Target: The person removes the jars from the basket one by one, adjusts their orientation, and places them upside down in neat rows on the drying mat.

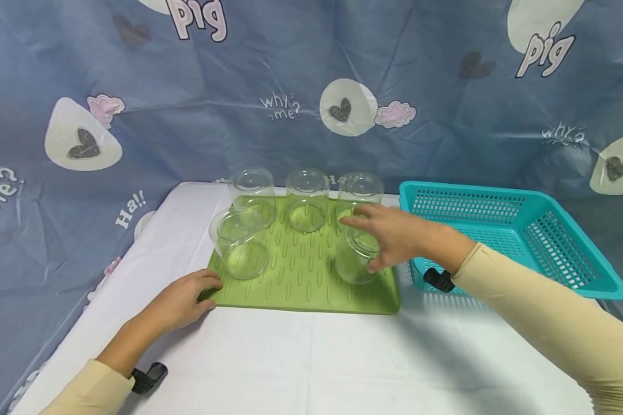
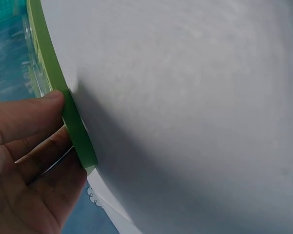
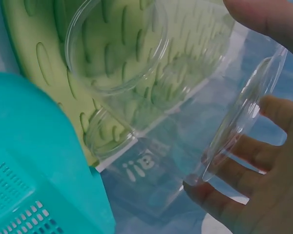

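Observation:
My left hand holds the front left corner of a green ribbed drying mat; in the left wrist view its thumb presses the mat's edge, with the fingers beside the corner. My right hand is spread around the upper part of a clear cup at the mat's front right. In the right wrist view its fingertips overlap that cup's edge and the thumb lies across from them. Another clear cup stands front left, and several more, including one at back centre, line the back.
A turquoise perforated basket stands right of the mat, beneath the right forearm. White cloth covers the table, and a blue printed curtain hangs behind. The back cups stand close to the curtain.

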Motion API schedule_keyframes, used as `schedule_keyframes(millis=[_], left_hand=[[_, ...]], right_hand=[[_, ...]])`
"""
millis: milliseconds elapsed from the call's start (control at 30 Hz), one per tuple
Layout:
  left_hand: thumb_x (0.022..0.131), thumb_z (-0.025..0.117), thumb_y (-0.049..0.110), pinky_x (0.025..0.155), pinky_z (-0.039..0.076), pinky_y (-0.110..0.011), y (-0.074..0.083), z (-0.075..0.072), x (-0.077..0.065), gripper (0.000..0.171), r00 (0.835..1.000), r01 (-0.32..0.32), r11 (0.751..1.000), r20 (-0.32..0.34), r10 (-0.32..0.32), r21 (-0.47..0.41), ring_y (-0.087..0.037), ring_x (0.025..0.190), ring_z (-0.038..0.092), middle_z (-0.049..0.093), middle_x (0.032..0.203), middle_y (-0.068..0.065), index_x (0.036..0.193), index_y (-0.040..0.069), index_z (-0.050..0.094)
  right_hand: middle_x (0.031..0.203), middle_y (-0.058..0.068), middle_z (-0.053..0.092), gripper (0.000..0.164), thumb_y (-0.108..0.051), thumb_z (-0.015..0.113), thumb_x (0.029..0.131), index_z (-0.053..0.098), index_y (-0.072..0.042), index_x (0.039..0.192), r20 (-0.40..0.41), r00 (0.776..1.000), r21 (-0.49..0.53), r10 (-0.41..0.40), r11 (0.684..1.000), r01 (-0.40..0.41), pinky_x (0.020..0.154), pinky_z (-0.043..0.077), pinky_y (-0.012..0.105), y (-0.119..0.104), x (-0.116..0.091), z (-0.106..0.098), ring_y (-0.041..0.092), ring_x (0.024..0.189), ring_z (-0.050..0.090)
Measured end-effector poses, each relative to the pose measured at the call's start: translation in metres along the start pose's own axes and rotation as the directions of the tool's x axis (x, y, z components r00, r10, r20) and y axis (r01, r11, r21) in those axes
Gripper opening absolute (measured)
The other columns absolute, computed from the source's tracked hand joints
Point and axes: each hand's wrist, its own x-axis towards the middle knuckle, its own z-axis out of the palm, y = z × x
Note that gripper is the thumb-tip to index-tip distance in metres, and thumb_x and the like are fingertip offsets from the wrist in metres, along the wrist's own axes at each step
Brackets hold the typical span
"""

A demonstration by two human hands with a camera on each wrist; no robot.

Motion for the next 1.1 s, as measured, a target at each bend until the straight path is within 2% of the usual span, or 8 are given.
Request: schedule_keyframes(millis=[400,633,767,1100], left_hand=[[0.081,0.076,0.004,0.098,0.053,-0.054,0.001,0.001,0.001,0.033,1.000,0.017,1.000,-0.014,-0.017,0.000,-0.038,0.115,0.063,0.067,0.122,-0.016,0.113,0.001,0.070],[0.082,0.075,0.004,0.099,0.052,-0.056,0.002,0.000,0.001,0.033,1.000,0.025,1.000,0.000,-0.025,-0.010,-0.041,0.117,0.062,0.066,0.123,-0.018,0.114,-0.001,0.069],[0.082,0.075,0.004,0.099,0.052,-0.056,0.003,0.000,0.001,0.033,1.000,0.025,1.000,0.000,-0.025,-0.010,-0.040,0.116,0.062,0.066,0.122,-0.017,0.114,0.000,0.069],[0.081,0.076,0.004,0.099,0.052,-0.055,0.004,0.000,0.001,0.034,1.000,0.024,1.000,0.003,-0.024,-0.012,-0.039,0.115,0.063,0.067,0.121,-0.016,0.114,0.001,0.069]], right_hand=[[0.158,0.017,0.033,0.101,-0.041,0.083,0.075,0.028,-0.024,0.158,0.033,0.999,0.029,0.037,0.999,-0.038,0.107,0.047,0.058,0.002,0.005,0.005,0.039,0.144,0.039],[0.165,0.016,0.022,0.100,-0.037,0.080,0.079,0.022,-0.025,0.159,0.060,0.996,0.089,0.061,0.994,-0.067,0.114,0.040,0.059,0.005,0.008,0.010,0.040,0.150,0.028],[0.165,0.018,0.019,0.100,-0.035,0.080,0.081,0.021,-0.022,0.160,0.049,0.997,0.116,0.052,0.992,-0.058,0.114,0.040,0.060,0.006,0.008,0.015,0.041,0.150,0.027],[0.164,0.017,0.023,0.099,-0.032,0.079,0.079,0.023,-0.020,0.159,0.015,0.999,0.108,0.046,0.993,-0.047,0.113,0.039,0.063,0.008,0.011,0.020,0.040,0.151,0.025]])
